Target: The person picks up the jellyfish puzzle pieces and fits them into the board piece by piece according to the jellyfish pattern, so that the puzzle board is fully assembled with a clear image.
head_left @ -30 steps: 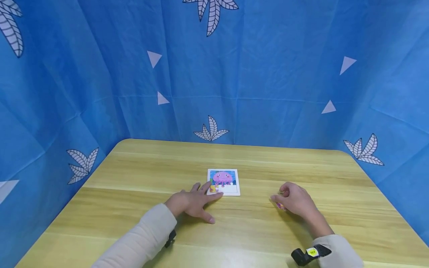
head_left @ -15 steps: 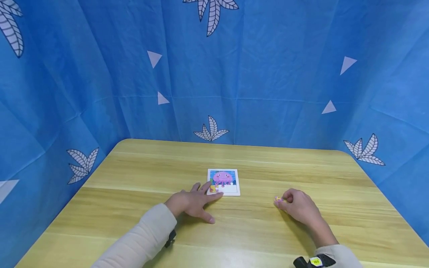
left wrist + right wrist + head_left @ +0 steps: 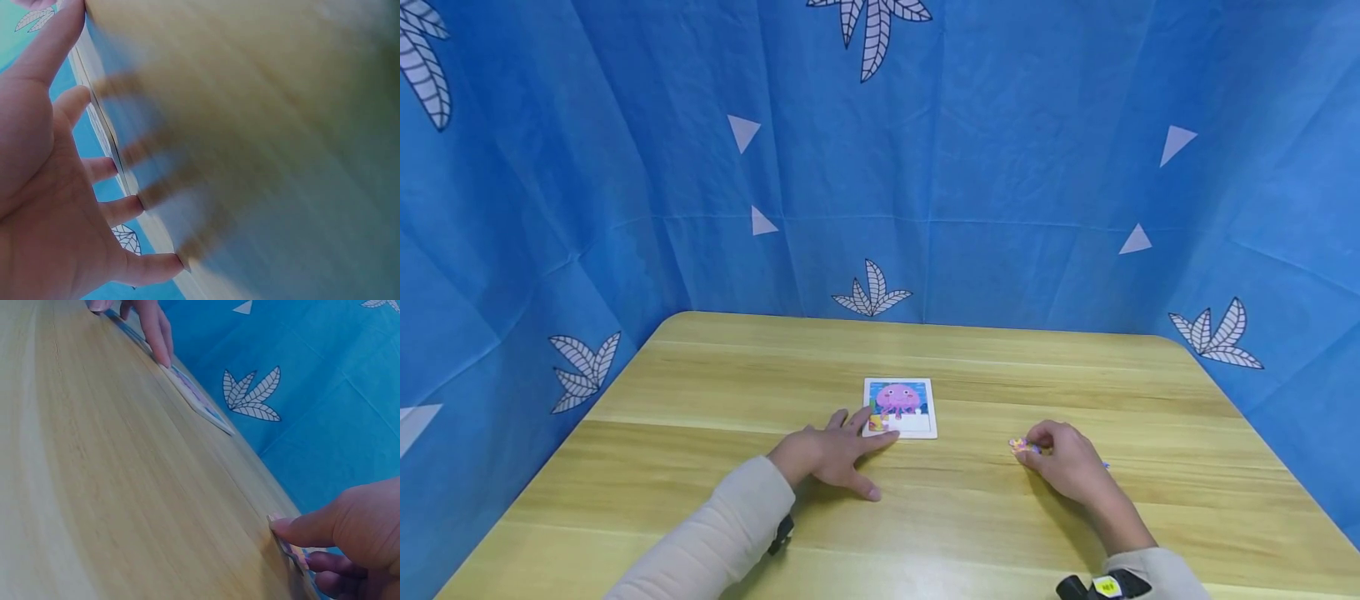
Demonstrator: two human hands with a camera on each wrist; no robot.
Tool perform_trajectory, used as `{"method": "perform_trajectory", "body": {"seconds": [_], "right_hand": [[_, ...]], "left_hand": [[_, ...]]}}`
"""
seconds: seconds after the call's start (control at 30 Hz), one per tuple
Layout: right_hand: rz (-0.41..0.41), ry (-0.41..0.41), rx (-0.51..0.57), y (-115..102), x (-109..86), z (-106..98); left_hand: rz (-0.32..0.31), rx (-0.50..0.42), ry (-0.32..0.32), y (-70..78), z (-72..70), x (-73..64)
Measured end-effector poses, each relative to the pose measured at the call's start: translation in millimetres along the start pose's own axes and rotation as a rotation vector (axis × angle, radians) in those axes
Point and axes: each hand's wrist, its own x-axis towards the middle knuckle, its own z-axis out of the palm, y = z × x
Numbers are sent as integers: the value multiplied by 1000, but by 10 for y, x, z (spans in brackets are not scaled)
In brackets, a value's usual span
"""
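My left hand [image 3: 835, 457] lies with spread fingers at the lower left of a white-framed jigsaw puzzle [image 3: 934, 412], fingertips on its edge. The puzzle shows a pink jellyfish on blue; a yellow-orange piece [image 3: 877, 423] sits at its lower left, partly behind the fingers, and white backing shows beside it. To the right, my right hand [image 3: 1071, 463] pinches a small pink, yellow and purple puzzle piece [image 3: 1019, 446] between thumb and fingers. In the right wrist view this puzzle piece [image 3: 292, 550] is tilted, close over the wood.
A bit of blue [image 3: 1106, 466] pokes out behind my right hand, the rest hidden. Both hands are over a light wooden table [image 3: 775, 358]. A blue cloth [image 3: 1000, 167] with white leaves and triangles hangs along its far side and both flanks.
My right hand has drawn back slightly and turned, so the puzzle piece in its pinch shows more of its printed face. The blue bit has come into view behind it. My left hand has stayed still.
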Motion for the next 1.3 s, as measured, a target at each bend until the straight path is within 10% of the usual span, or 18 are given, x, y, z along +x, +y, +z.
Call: {"method": "perform_trajectory", "body": {"seconds": [0.97, 1.3], "right_hand": [[-132, 98, 83, -73, 26, 164], [-93, 33, 284, -190, 25, 214]], "left_hand": [[7, 12, -3, -6, -8, -1], [9, 6, -6, 0, -10, -18]]}}
